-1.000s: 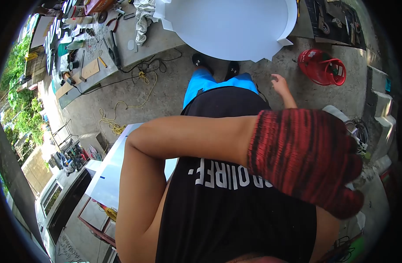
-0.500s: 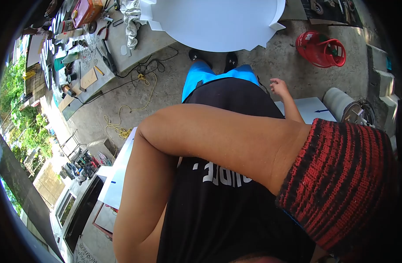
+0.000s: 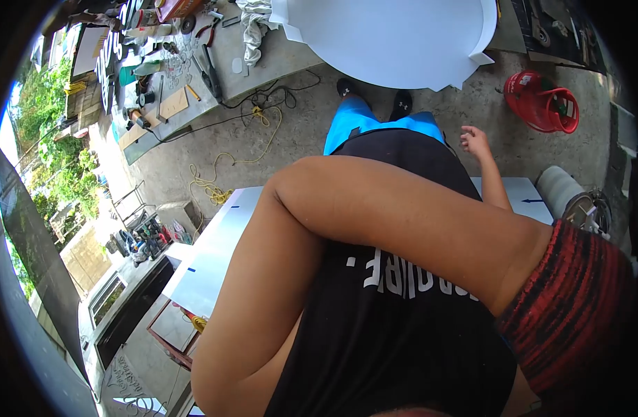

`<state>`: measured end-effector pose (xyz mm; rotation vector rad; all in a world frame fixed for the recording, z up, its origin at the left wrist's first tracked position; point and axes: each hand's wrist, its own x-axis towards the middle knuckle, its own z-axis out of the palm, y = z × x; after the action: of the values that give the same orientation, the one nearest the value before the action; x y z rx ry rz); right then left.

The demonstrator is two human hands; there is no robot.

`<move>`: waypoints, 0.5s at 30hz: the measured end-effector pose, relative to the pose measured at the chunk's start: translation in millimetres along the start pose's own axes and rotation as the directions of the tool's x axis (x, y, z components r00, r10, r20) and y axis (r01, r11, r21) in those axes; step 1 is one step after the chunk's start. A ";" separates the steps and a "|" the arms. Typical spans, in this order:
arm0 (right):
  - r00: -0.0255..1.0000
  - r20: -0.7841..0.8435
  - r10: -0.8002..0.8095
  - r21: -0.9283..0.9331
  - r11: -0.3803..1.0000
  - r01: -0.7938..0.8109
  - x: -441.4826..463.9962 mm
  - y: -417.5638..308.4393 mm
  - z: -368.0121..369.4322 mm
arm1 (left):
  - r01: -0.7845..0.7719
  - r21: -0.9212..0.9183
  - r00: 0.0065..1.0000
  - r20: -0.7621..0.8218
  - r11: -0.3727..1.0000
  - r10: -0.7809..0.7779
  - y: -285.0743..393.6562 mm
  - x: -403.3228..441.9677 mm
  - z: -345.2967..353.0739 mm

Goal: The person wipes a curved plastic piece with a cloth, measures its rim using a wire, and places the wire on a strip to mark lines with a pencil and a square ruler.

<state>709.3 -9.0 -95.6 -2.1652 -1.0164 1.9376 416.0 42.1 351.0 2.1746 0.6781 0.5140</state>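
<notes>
My left arm crosses my chest, and my left hand [image 3: 576,306], in a red and black knitted glove, is at the right edge of the view. Its fingers are hidden in the dark rim, so what it touches cannot be seen. My bare right hand [image 3: 476,142] hangs beside my right hip, its fingers apart and loosely bent, holding nothing. A large white round panel [image 3: 395,38] with folded edge tabs lies in front of my feet. White sheets [image 3: 204,260] with blue marks show on both sides of my body.
A workbench [image 3: 225,73] at the upper left holds pliers, a pencil, a cloth [image 3: 254,31] and cut pieces. Black and yellow cords [image 3: 211,191] lie on the concrete floor. A red gas cylinder [image 3: 541,102] stands at the right, above a rolled white sheet [image 3: 559,191].
My gloved left hand has moved right and down, so its fingers are out of sight. My right hand stays by my hip, its fingers a little more spread. More of the right-hand white sheet shows.
</notes>
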 end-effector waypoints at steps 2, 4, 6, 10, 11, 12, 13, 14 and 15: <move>1.000 -0.023 0.008 0.000 1.000 -0.008 3.5 5.9 5.9 | 0.012 0.010 1.000 0.023 1.000 -0.013 -4.3 3.9 -0.6; 1.000 0.008 -0.010 0.040 0.999 0.010 -0.6 13.6 2.9 | -0.026 -0.020 0.999 0.047 0.999 0.027 -6.0 14.7 9.4; 0.929 0.193 -0.317 -0.660 0.659 0.362 42.1 53.2 -9.7 | -0.087 -0.045 0.993 0.077 0.995 0.090 -5.7 40.1 18.6; 0.996 -0.085 -0.003 0.043 0.999 0.007 -22.0 17.0 12.2 | 0.626 -0.047 0.780 0.046 0.778 -0.624 -131.2 -53.5 64.3; 0.996 -0.089 0.019 0.028 0.999 -0.016 -22.2 18.2 12.0 | 0.708 0.002 0.706 0.008 0.706 -0.708 -170.6 -92.9 79.0; 0.994 -0.104 0.028 0.039 0.999 -0.024 -22.8 20.7 14.1 | 0.823 0.045 0.566 0.020 0.566 -0.824 -168.2 -112.4 69.6; 0.995 -0.094 0.029 0.045 0.999 -0.025 -22.9 22.9 16.0 | 0.876 0.021 0.481 0.008 0.481 -0.877 -185.8 -149.0 77.7; 0.996 -0.087 0.026 0.049 0.999 -0.022 -19.9 24.4 15.6 | 0.919 -0.005 0.393 -0.006 0.393 -0.919 -212.0 -192.2 98.2; 0.996 -0.082 0.024 0.039 0.999 -0.021 -13.8 29.2 16.7 | 0.922 -0.267 0.290 -0.004 0.280 -0.957 -227.1 -229.0 114.4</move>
<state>706.7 -45.0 -100.6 -2.2243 -0.9383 1.8444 234.2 -38.8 72.6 1.1254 1.7610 0.0681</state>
